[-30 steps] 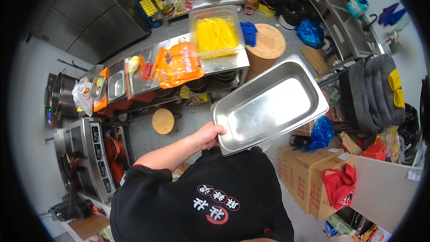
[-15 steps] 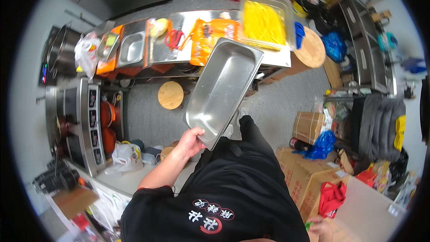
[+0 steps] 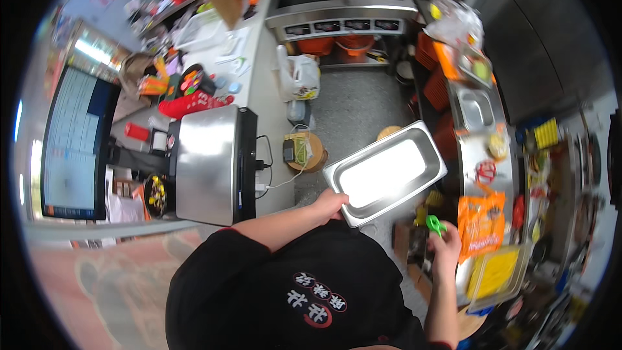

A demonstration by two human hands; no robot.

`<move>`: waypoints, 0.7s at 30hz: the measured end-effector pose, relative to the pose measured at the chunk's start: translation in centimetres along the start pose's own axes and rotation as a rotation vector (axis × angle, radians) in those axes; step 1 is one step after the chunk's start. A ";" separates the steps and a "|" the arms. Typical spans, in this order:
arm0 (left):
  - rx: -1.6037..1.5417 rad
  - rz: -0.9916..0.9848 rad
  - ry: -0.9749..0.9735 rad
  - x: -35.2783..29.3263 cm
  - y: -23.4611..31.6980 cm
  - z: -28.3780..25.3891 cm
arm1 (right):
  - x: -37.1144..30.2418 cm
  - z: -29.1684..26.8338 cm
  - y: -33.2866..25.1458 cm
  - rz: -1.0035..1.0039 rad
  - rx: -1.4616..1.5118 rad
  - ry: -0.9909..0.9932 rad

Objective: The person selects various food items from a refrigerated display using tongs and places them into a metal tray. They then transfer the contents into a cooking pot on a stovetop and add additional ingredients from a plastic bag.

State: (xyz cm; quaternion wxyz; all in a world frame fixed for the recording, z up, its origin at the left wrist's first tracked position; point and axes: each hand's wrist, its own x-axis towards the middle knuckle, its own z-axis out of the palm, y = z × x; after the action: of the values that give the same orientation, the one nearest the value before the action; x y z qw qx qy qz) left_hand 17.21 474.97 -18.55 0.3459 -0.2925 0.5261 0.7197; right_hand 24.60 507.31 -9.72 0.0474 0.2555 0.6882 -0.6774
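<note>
My left hand (image 3: 329, 207) is closed on the near left rim of a deep rectangular stainless steel food pan (image 3: 414, 189). The pan hangs tilted in front of me, its open side up, and nothing lies in it. In my right hand (image 3: 446, 246), fingers closed, is a small bright green tool with a looped end (image 3: 436, 225); its lower part is hidden by the fingers. That hand is right of the pan, close to the worktop, where an orange printed bag (image 3: 481, 227) lies beside a clear tub of yellow strips (image 3: 495, 275).
To the right, a steel worktop also carries a smaller steel pan (image 3: 476, 110) and red scissors (image 3: 485, 171). A cooker (image 3: 343, 16) stands at the far end. A counter with a monitor (image 3: 74, 146) is at the left, and a wooden stool (image 3: 315, 154) stands beside it.
My body has turned left, bringing the counter and monitor into view. The pan has swung flatter and to the right. My right hand has risen beside it with the green tool.
</note>
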 end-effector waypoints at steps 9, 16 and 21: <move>-0.448 0.151 0.254 0.7 1.8 -11.6 | 16.9 49.2 -13.3 -0.236 -0.291 -0.872; -0.441 0.349 0.380 3.3 5.0 -15.2 | 16.0 84.2 -13.2 -0.543 -0.501 -0.960; -0.434 0.360 0.446 5.3 4.2 -16.9 | 14.5 84.2 -12.4 -0.630 -0.660 -1.007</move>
State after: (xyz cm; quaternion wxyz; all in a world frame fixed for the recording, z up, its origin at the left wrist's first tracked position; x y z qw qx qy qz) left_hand 11.65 458.89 -25.05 0.0201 -0.4117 0.4669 0.7824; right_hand -16.77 431.52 -10.98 0.2381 -0.3315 0.7944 -0.4498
